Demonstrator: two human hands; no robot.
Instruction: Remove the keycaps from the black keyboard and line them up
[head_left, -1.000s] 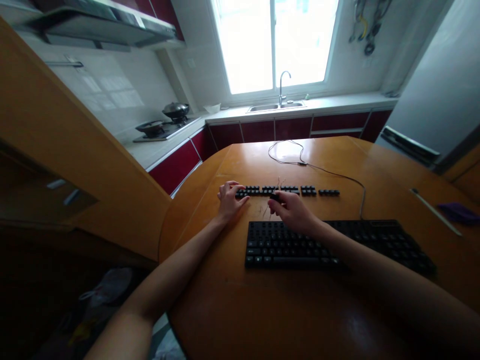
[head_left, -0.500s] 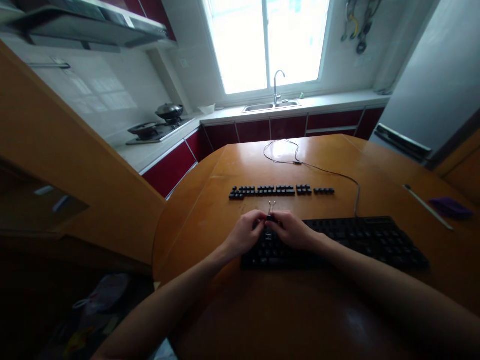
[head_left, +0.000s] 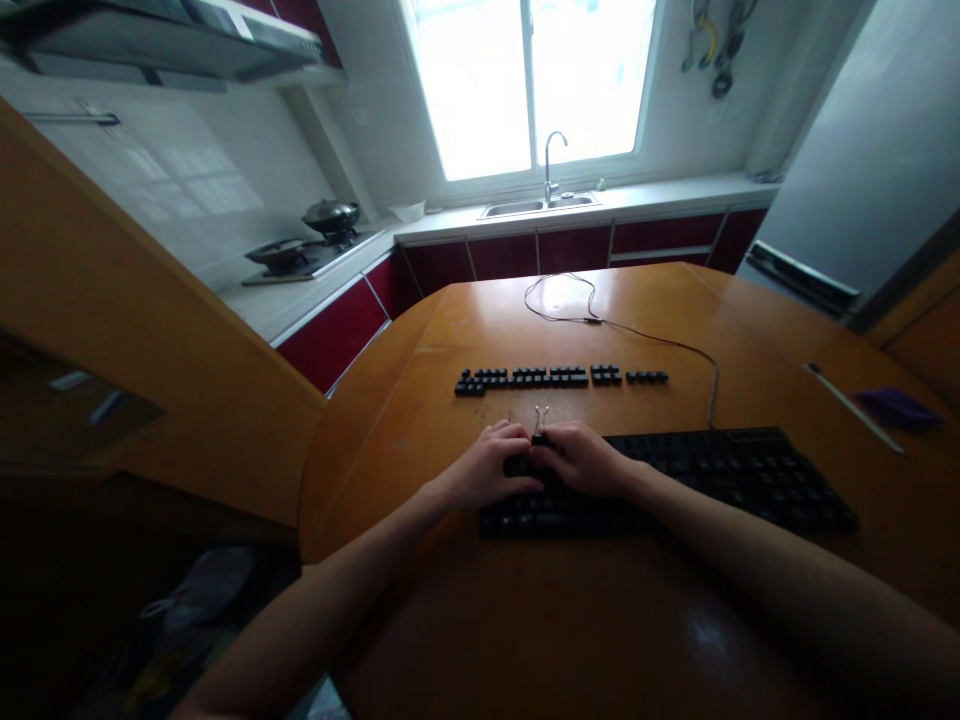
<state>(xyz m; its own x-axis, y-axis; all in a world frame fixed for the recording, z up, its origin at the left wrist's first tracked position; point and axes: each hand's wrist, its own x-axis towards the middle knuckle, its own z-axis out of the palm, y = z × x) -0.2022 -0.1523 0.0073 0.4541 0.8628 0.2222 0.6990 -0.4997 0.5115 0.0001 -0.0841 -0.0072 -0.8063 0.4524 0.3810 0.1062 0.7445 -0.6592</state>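
My right hand (head_left: 579,460) is closed in a pinch on a keycap puller with a small black body and two thin wire prongs (head_left: 541,418) that point away from me. Beside it my left hand (head_left: 491,466) hovers over the left end of the black keyboard (head_left: 712,472). Its thumb is stretched out apart from the fingers, whose tips come close to the puller; whether they touch it cannot be made out. Both hands hide much of the keyboard's left side. Beyond the keyboard, several loose black keycaps (head_left: 551,377) lie in rows on the wooden table (head_left: 420,480).
The keyboard's cable (head_left: 675,347) loops over the far part of the table. To the right lie a thin pale stick (head_left: 855,408) and a purple cloth-like item (head_left: 898,408). Past the table stand a counter with a sink (head_left: 517,207), a stove with pans (head_left: 330,215), and a fridge (head_left: 840,160).
My left thumb has come away from the puller and spread out toward me, opening that hand's pinch. My right hand stays on the puller. The view has shifted slightly.
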